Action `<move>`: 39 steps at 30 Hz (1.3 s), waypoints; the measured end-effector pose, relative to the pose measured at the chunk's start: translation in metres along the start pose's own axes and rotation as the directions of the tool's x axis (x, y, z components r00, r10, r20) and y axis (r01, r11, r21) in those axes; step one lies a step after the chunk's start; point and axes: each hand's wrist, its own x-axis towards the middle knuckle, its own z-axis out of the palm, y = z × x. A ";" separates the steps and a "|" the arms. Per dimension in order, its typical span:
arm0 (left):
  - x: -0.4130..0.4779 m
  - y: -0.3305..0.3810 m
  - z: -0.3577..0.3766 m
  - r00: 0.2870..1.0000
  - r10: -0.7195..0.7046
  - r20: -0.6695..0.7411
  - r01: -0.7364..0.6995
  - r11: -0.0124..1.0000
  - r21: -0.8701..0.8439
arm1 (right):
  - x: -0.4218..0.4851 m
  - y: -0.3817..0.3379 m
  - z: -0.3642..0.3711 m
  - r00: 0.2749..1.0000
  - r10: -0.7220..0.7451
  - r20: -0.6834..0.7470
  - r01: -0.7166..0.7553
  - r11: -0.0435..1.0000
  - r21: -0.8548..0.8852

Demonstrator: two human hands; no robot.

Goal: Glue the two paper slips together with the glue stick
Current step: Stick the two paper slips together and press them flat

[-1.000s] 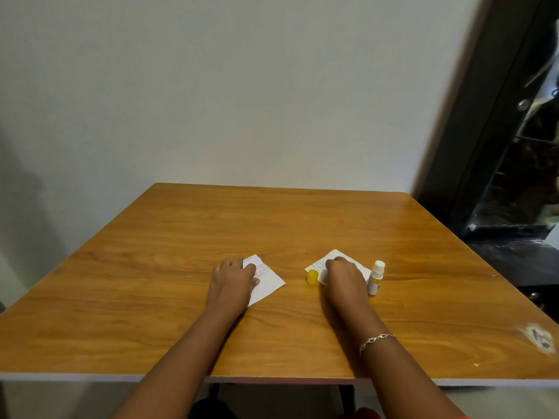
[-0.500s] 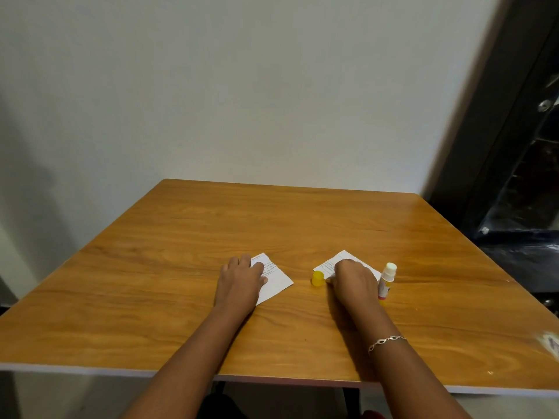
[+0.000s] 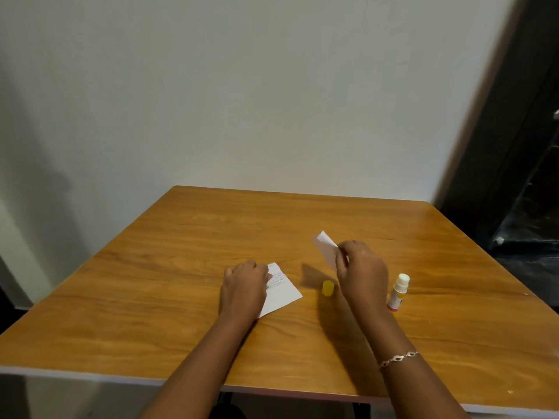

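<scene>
While two slips [image 3: 282, 294] [image 3: 326, 248] show, one glue stick [image 3: 398, 293] stands.

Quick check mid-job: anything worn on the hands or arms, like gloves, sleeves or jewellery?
Both forearms are bare, with no sleeves in view and no gloves. The left hand and its wrist wear nothing visible. Behind the right hand, the wrist wears a thin silver link bracelet.

My left hand [image 3: 243, 287] lies palm down, knuckles up, on the flat white paper slip with handwriting [image 3: 281, 293], toward the near edge of the orange-brown wooden table [image 3: 196, 237]. My right hand [image 3: 363, 273] is raised off the tabletop, thumb and fingers pinching a second white paper slip [image 3: 325, 247]. Both forearms reach in over the near edge. A silver chain bracelet [image 3: 399, 358] circles the right wrist.
</scene>
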 end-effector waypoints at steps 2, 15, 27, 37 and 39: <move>0.000 0.001 -0.007 0.989 -0.016 -0.144 -0.009 0.985 -0.173 | 0.006 -0.012 -0.010 0.998 0.048 0.044 -0.057 0.970 0.236; -0.001 0.007 -0.052 0.899 -0.382 0.214 0.298 0.175 -0.938 | -0.001 -0.035 -0.005 0.865 0.157 0.476 -0.475 0.564 0.676; 0.000 -0.041 -0.017 0.844 -0.507 0.176 0.511 0.662 -0.548 | -0.024 -0.014 0.014 0.893 0.288 0.346 -0.451 0.578 0.680; 0.012 -0.026 -0.008 0.845 -0.444 0.299 0.493 0.863 -0.111 | -0.047 -0.014 0.016 0.883 0.293 0.367 -0.470 0.546 0.694; 0.011 -0.024 -0.007 0.857 -0.435 0.277 0.493 0.849 -0.190 | -0.051 -0.012 0.018 0.878 0.297 0.376 -0.479 0.537 0.694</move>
